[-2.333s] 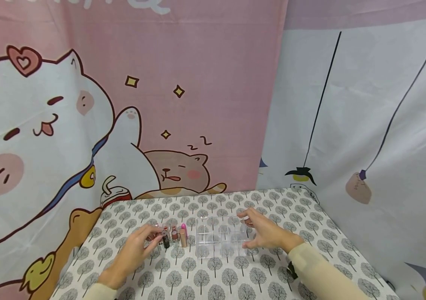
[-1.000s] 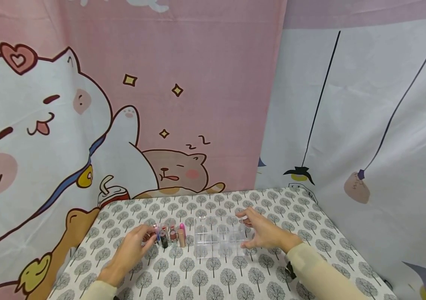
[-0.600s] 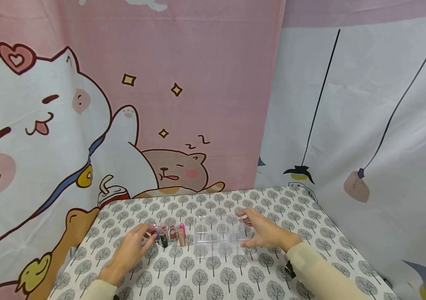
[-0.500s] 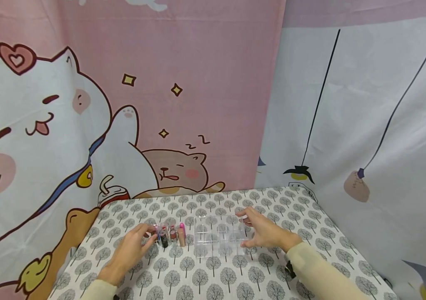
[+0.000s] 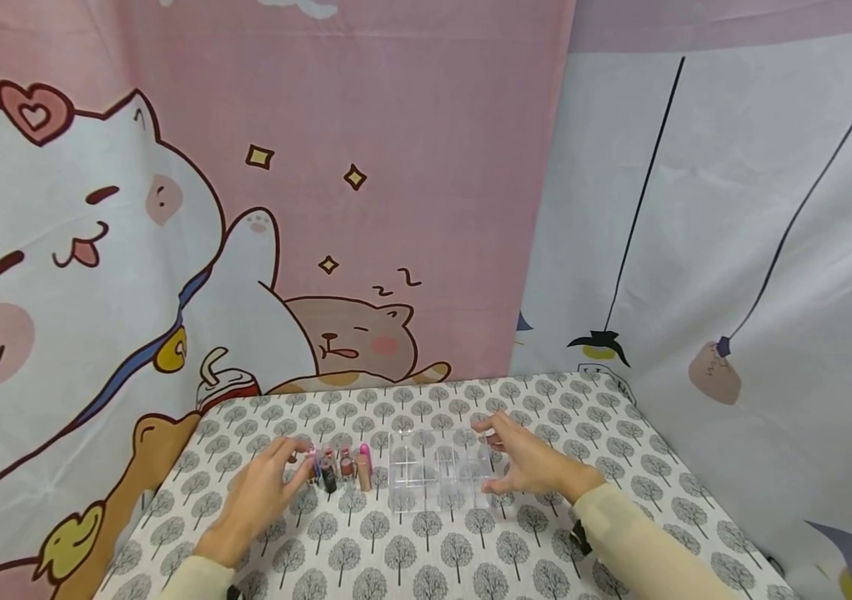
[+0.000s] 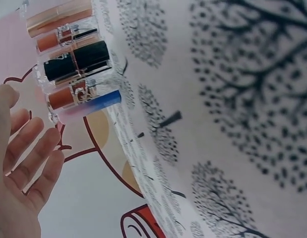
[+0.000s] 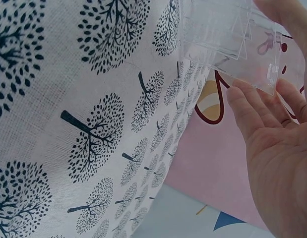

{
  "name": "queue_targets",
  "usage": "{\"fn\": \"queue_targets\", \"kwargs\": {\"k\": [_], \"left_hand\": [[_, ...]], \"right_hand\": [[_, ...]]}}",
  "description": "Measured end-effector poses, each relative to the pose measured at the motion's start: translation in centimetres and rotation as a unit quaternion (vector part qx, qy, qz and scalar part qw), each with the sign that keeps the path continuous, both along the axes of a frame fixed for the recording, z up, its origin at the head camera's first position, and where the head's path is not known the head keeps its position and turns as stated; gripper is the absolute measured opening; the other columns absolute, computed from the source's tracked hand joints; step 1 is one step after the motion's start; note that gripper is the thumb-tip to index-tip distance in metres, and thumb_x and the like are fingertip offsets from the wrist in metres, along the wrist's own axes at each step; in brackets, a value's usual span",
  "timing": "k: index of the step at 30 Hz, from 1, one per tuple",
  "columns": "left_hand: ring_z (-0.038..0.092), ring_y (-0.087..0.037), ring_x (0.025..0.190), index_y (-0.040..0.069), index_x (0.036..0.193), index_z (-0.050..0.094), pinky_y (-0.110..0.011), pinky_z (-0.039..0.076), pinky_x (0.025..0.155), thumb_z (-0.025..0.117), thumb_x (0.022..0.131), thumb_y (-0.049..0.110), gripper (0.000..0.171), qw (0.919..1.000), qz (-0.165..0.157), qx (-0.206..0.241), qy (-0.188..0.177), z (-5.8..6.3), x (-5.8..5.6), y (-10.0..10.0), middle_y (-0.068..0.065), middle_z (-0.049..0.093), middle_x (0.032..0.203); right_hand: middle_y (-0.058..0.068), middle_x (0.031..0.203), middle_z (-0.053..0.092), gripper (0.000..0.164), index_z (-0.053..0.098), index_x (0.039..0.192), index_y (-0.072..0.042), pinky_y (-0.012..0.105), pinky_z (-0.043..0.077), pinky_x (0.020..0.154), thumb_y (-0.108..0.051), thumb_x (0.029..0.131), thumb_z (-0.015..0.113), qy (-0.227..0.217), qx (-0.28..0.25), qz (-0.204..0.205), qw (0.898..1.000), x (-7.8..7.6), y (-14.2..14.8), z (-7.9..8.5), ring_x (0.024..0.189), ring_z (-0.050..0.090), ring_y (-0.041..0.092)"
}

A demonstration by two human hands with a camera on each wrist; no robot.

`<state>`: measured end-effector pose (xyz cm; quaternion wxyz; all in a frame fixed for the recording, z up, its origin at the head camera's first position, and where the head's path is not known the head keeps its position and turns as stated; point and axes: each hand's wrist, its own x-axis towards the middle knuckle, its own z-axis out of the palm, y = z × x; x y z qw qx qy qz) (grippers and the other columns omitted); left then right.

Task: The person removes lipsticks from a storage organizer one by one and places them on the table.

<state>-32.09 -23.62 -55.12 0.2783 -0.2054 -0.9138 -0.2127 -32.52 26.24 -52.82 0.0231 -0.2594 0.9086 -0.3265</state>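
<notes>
Several lip gloss and lipstick tubes stand in a tight cluster left of centre. Among them are a black lipstick [image 5: 329, 477], a tan-gold tube [image 5: 363, 475], a bright pink one [image 5: 365, 453] and a blue-to-pink tube [image 6: 101, 101] at the cluster's left end. My left hand [image 5: 257, 492] is beside that end, thumb and fingers spread; in the left wrist view its fingers are loosely bent, holding nothing. A clear divided organizer box [image 5: 426, 482] lies to the right of the tubes. My right hand [image 5: 534, 463] grips its right side, thumb at the near edge and fingers at the far edge.
The table is covered with a white tree-print cloth [image 5: 396, 554]. A pink cartoon curtain [image 5: 433, 208] hangs right behind it, and a pale curtain [image 5: 734, 208] borders the right side.
My left hand has drawn back leftward from the cluster and its fingers have spread, leaving the blue-to-pink tube in sight. The right hand and the organizer box have stayed in place.
</notes>
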Motion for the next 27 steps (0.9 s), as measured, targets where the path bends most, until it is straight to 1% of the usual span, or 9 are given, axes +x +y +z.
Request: {"fn": "queue_targets", "kwargs": {"k": [3, 6, 9, 13, 16, 19, 22, 25, 27], "left_hand": [[0.077, -0.022, 0.081, 0.013, 0.124, 0.081, -0.014, 0.050, 0.053, 0.092, 0.102, 0.019, 0.025, 0.9998, -0.006, 0.002, 0.019, 0.2, 0.2, 0.3, -0.006, 0.083, 0.117], [0.078, -0.023, 0.084, 0.014, 0.126, 0.081, -0.014, 0.049, 0.053, 0.093, 0.102, 0.019, 0.027, 0.9997, -0.009, 0.002, 0.024, 0.5, 0.2, 0.6, -0.007, 0.082, 0.119], [0.077, -0.021, 0.085, 0.012, 0.127, 0.081, -0.015, 0.051, 0.055, 0.093, 0.102, 0.018, 0.029, 0.9993, -0.017, -0.001, 0.034, 0.8, 0.2, 0.9, -0.008, 0.082, 0.121], [0.075, -0.018, 0.085, 0.010, 0.126, 0.081, -0.019, 0.060, 0.062, 0.094, 0.099, 0.015, 0.030, 0.9975, -0.033, -0.008, 0.063, 1.0, 0.3, 1.4, -0.008, 0.081, 0.117], [0.071, -0.015, 0.080, 0.010, 0.126, 0.081, -0.022, 0.061, 0.064, 0.095, 0.098, 0.017, 0.032, 0.9963, -0.035, -0.020, 0.076, 1.2, 0.4, 1.8, -0.009, 0.081, 0.117], [0.066, -0.012, 0.078, 0.012, 0.131, 0.080, -0.024, 0.060, 0.066, 0.097, 0.098, 0.020, 0.038, 0.9962, -0.037, -0.033, 0.072, 1.5, 0.4, 2.4, -0.009, 0.080, 0.120], [0.068, -0.014, 0.084, 0.013, 0.136, 0.079, -0.033, 0.065, 0.074, 0.097, 0.097, 0.024, 0.044, 0.9962, -0.038, -0.045, 0.064, 1.8, 0.5, 3.1, -0.009, 0.079, 0.125], [0.076, -0.024, 0.100, 0.012, 0.140, 0.078, -0.050, 0.070, 0.087, 0.096, 0.098, 0.028, 0.048, 0.9966, -0.038, -0.052, 0.051, 1.9, 0.5, 3.9, -0.011, 0.078, 0.132], [0.078, -0.031, 0.112, 0.013, 0.144, 0.076, -0.060, 0.070, 0.096, 0.095, 0.100, 0.032, 0.051, 0.9973, -0.038, -0.054, 0.031, 2.0, 0.6, 4.3, -0.013, 0.077, 0.138]], "right_hand": [[0.012, 0.168, 0.054, 0.103, 0.047, 0.168, -0.013, 0.052, 0.062, 0.126, -0.035, 0.086, 0.105, 0.002, 0.002, 0.003, 1.000, 0.0, 0.0, -0.1, 0.150, 0.067, 0.036], [0.012, 0.168, 0.054, 0.103, 0.047, 0.168, -0.014, 0.050, 0.061, 0.127, -0.035, 0.086, 0.105, 0.007, 0.003, 0.005, 1.000, -0.1, 0.1, -0.2, 0.151, 0.067, 0.036], [0.012, 0.170, 0.053, 0.103, 0.047, 0.168, -0.013, 0.050, 0.060, 0.128, -0.035, 0.086, 0.105, 0.010, 0.001, 0.006, 1.000, -0.1, 0.1, -0.2, 0.152, 0.066, 0.037], [0.012, 0.171, 0.053, 0.103, 0.046, 0.169, -0.011, 0.051, 0.060, 0.127, -0.035, 0.088, 0.104, 0.007, -0.001, 0.011, 1.000, 0.1, 0.2, -0.3, 0.152, 0.066, 0.039], [0.013, 0.171, 0.052, 0.104, 0.045, 0.172, -0.009, 0.053, 0.061, 0.126, -0.033, 0.089, 0.103, 0.004, -0.006, 0.018, 1.000, 0.3, 0.2, -0.3, 0.152, 0.065, 0.043], [0.016, 0.173, 0.050, 0.104, 0.043, 0.174, -0.008, 0.056, 0.062, 0.125, -0.030, 0.091, 0.102, 0.011, -0.006, 0.024, 1.000, 0.5, 0.4, -0.3, 0.151, 0.065, 0.047], [0.016, 0.176, 0.048, 0.107, 0.040, 0.177, -0.009, 0.058, 0.063, 0.123, -0.035, 0.093, 0.100, 0.029, 0.010, 0.023, 0.999, 0.7, 0.5, -0.4, 0.150, 0.067, 0.045], [0.017, 0.178, 0.046, 0.108, 0.037, 0.180, -0.012, 0.062, 0.063, 0.123, -0.046, 0.095, 0.096, 0.043, 0.021, 0.019, 0.999, 1.0, 0.7, -0.5, 0.151, 0.067, 0.040], [0.017, 0.181, 0.043, 0.108, 0.035, 0.181, -0.016, 0.065, 0.061, 0.124, -0.052, 0.098, 0.093, 0.038, 0.017, 0.015, 0.999, 1.4, 0.8, -0.6, 0.154, 0.065, 0.040]]}}
